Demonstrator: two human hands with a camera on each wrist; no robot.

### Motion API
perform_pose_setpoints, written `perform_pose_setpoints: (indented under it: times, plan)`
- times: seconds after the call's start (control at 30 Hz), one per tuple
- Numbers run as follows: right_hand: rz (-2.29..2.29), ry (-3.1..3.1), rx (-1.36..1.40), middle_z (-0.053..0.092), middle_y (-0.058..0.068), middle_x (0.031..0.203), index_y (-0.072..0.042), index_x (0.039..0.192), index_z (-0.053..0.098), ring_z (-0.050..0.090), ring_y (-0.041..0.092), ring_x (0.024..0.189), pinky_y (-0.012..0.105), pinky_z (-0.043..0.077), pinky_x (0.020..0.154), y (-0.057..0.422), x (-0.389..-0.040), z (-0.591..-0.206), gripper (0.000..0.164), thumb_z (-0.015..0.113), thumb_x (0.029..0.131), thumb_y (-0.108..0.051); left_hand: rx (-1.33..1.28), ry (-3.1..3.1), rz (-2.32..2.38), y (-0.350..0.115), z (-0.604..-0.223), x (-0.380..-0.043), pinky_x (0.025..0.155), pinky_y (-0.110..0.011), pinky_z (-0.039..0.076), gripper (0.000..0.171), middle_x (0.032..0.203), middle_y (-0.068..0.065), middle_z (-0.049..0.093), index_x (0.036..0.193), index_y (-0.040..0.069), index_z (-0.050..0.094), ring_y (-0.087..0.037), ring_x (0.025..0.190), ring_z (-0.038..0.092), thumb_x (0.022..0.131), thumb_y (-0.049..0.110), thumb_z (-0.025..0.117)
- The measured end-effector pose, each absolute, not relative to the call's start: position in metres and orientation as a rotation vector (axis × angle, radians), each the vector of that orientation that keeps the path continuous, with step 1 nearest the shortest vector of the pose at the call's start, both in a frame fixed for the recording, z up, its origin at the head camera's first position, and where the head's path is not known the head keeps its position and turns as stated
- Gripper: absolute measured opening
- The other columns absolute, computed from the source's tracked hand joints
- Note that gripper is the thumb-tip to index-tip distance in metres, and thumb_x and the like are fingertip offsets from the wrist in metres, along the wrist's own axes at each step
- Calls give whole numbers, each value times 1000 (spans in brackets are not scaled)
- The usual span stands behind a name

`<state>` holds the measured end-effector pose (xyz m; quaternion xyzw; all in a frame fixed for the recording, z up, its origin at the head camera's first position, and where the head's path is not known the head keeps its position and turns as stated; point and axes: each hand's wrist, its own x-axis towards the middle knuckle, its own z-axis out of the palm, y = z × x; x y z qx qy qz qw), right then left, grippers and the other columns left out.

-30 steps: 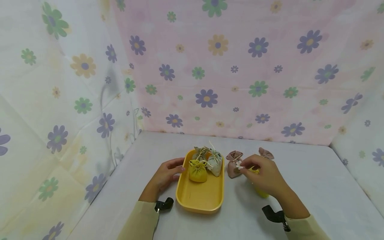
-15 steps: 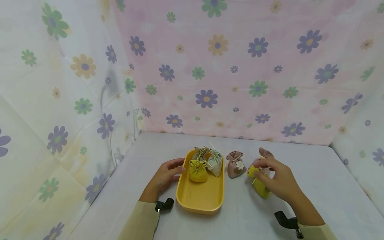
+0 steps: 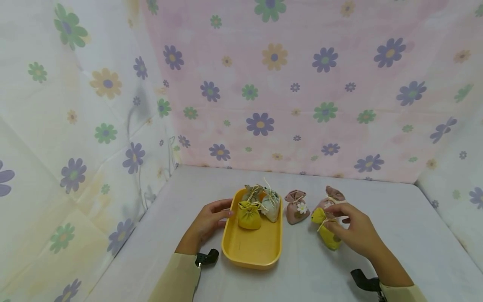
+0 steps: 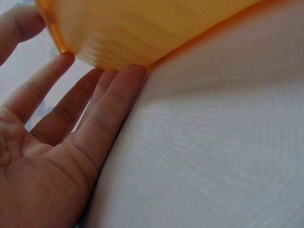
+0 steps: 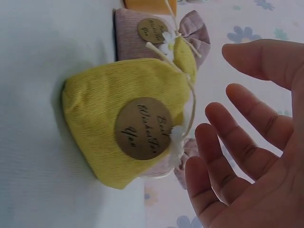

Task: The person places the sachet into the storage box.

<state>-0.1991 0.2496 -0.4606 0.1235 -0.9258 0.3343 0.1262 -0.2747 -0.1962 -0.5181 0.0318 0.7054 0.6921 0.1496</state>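
So the person's left hand is parked at the left side of a yellow, round-cornered rectangular tray, fingers fairly straight with the tips touching its wall, not wrapped round it. Sitting in the far half of the tray are three little drawstring cloth pouches: a bright yellow one nearest, a pale grey-green one behind it to the right, and a brownish one at the back.

The right hand is over at a second yellow cloth pouch with a cream string, which is on the white-covered table, right of the tray and well apart from it. From the right wrist, the fingers and thumb are spread apart with nothing between them, tips just beside the pouch's neck. That pouch has a round brown sticker reading "Best Wishes For You".

A mauve cloth pouch with a white flower stands just right of the tray, and another mauve cloth pouch is partly hidden behind the right hand.
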Motion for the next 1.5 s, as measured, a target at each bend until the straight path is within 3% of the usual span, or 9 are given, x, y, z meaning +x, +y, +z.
perform_pose_setpoints:
  times: [0.8, 1.3, 1.5]
  plan:
    - [1012, -2801, 223, 73, 7, 117, -8, 128, 65, 68, 27, 109, 50, 57, 92, 247, -209, -482, 53, 86, 85, -32, 73, 2046, 1978, -197, -516, -273, 96, -38, 61, 56, 150, -3, 57, 141, 21, 64, -24, 129, 63, 89, 27, 82]
    - [1056, -2824, 104, 72, 2, 105, -12, 121, 68, 65, 20, 101, 22, 55, 74, 248, -207, -476, 43, 84, 86, -30, 78, 2042, 1982, -196, -520, -277, 96, -38, 61, 57, 149, -2, 58, 140, 22, 64, -23, 128, 63, 87, 30, 84]
    - [1063, -2796, 122, 71, -1, 100, -13, 118, 67, 64, 17, 98, 21, 54, 74, 245, -206, -473, 39, 83, 87, -30, 76, 2038, 1988, -196, -521, -276, 95, -38, 61, 58, 149, -3, 58, 141, 21, 64, -24, 127, 63, 87, 29, 84]
